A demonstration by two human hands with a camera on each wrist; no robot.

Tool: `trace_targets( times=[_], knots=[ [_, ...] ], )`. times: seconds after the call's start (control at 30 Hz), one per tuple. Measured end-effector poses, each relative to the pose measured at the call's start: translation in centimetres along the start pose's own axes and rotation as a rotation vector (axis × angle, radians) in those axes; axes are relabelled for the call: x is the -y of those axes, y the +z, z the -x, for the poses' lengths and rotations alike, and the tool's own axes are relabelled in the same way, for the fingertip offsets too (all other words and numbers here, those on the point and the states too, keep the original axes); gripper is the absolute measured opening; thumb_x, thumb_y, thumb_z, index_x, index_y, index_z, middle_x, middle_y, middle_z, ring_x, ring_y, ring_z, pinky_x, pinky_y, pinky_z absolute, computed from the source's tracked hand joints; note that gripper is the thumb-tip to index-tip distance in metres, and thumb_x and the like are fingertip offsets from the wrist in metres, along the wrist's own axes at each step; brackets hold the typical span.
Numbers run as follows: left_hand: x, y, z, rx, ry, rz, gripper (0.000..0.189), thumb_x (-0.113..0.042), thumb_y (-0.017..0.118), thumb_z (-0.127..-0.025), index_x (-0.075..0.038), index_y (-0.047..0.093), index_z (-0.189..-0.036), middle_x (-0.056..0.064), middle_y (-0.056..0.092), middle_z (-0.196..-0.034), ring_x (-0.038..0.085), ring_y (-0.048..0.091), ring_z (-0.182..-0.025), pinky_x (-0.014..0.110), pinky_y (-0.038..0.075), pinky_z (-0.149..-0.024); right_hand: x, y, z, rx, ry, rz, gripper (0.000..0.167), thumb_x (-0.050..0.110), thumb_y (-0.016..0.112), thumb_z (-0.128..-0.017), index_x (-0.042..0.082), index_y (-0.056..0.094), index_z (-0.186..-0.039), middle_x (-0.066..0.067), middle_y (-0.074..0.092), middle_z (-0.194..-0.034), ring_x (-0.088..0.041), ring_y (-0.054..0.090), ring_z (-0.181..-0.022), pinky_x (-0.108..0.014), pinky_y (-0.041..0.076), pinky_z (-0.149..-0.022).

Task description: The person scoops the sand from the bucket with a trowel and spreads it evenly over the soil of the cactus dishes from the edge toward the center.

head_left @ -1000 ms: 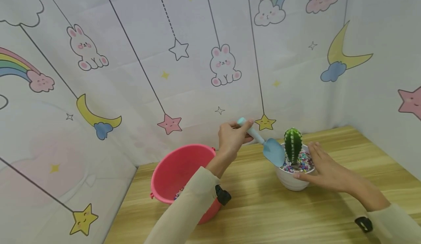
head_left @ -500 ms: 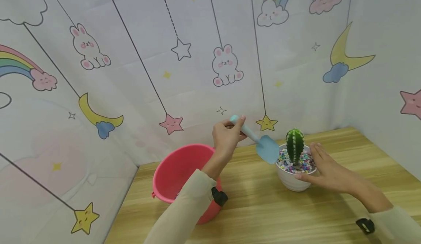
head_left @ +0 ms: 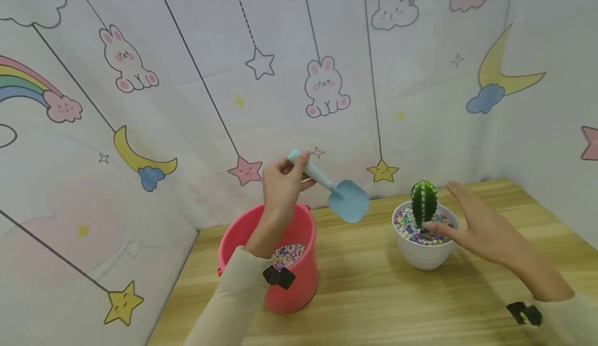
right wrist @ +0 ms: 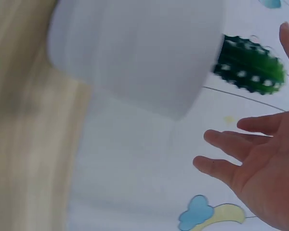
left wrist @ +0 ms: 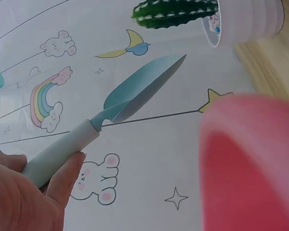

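My left hand [head_left: 282, 186] grips the pale handle of a small blue trowel [head_left: 349, 201], raised above the table beside the pink bucket. In the left wrist view the trowel's scoop [left wrist: 142, 89] shows no stones in it. A white pot [head_left: 426, 253] holds a green cactus [head_left: 424, 202] set in multicoloured pebbles [head_left: 407, 225]. My right hand [head_left: 490, 232] hovers at the pot's right side, fingers spread and holding nothing. In the right wrist view the fingers [right wrist: 226, 144] are apart from the pot [right wrist: 135, 53].
The pink bucket [head_left: 306, 278] stands on the left of the wooden table [head_left: 364, 304], with more coloured pebbles [head_left: 288, 256] inside. A white cloth backdrop [head_left: 201, 112] printed with rabbits, stars and moons rises behind the table's back edge.
My left hand has carried the trowel leftward from the pot's rim toward the bucket. My right hand has come away from the pot's side, its fingers spreading.
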State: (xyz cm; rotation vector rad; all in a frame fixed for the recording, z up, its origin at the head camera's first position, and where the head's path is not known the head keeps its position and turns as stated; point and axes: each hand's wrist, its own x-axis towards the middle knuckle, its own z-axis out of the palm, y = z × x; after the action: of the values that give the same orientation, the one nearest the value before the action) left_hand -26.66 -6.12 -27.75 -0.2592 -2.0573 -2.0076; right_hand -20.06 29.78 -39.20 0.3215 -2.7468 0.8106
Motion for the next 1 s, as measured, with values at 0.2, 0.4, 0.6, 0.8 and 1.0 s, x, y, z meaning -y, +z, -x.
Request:
trace_targets(
  times=[0.2,0.4,0.6,0.8,1.0],
  knots=[
    [-2.0,-3.0,0.4,0.009,0.008,-0.068,0.038,-0.037,0.073,-0.1,-0.005,0.074,-0.12,0.014,0.077,-0.104,0.022,0.081,-0.09,0.034,0.069,-0.082,3.0,-1.6,0.0,-0.214,-0.067,-0.067,0.093,0.04,0.083,-0.09,0.005,0.035,-0.161,-0.029,0.054,-0.149,-0.056,0.051,-0.135,-0.078,0.045,-0.1],
    [-3.3,-6.0,0.7,0.011,0.069,-0.141,0.039,-0.039,0.076,-0.098,-0.005,0.076,-0.119,0.016,0.08,-0.102,0.017,0.081,-0.08,0.037,0.069,-0.078,6.3,-1.3,-0.2,-0.369,-0.221,-0.089,0.089,0.025,0.094,-0.079,0.01,0.049,-0.155,-0.019,0.064,-0.14,-0.044,0.067,-0.12,-0.037,0.056,-0.099],
    [-3.6,-8.5,0.5,-0.003,0.093,-0.27,0.046,-0.044,0.077,-0.096,-0.005,0.076,-0.12,0.014,0.081,-0.102,0.011,0.079,-0.078,0.033,0.069,-0.077,9.7,-0.3,-1.2,-0.4,-0.334,-0.101,0.09,0.022,0.097,-0.075,0.011,0.052,-0.153,-0.012,0.068,-0.137,-0.032,0.067,-0.124,-0.004,0.038,-0.108],
    [-3.3,-10.2,-0.1,0.018,0.106,-0.406,0.047,-0.046,0.076,-0.096,-0.004,0.077,-0.118,0.02,0.08,-0.105,0.011,0.078,-0.076,0.031,0.069,-0.075,12.5,1.8,-2.2,-0.285,-0.377,-0.131,0.083,0.033,0.088,-0.086,0.011,0.048,-0.156,-0.014,0.065,-0.144,-0.035,0.062,-0.133,-0.057,0.054,-0.109],
    [-2.1,-11.0,-0.9,0.073,0.075,-0.551,0.043,-0.043,0.076,-0.097,-0.006,0.077,-0.118,0.018,0.079,-0.103,0.019,0.08,-0.079,0.032,0.069,-0.074,14.7,4.3,-3.7,-0.137,-0.378,-0.166,0.081,0.046,0.08,-0.092,0.008,0.047,-0.156,-0.014,0.056,-0.156,-0.037,0.055,-0.145,-0.06,0.051,-0.116]
  ],
)
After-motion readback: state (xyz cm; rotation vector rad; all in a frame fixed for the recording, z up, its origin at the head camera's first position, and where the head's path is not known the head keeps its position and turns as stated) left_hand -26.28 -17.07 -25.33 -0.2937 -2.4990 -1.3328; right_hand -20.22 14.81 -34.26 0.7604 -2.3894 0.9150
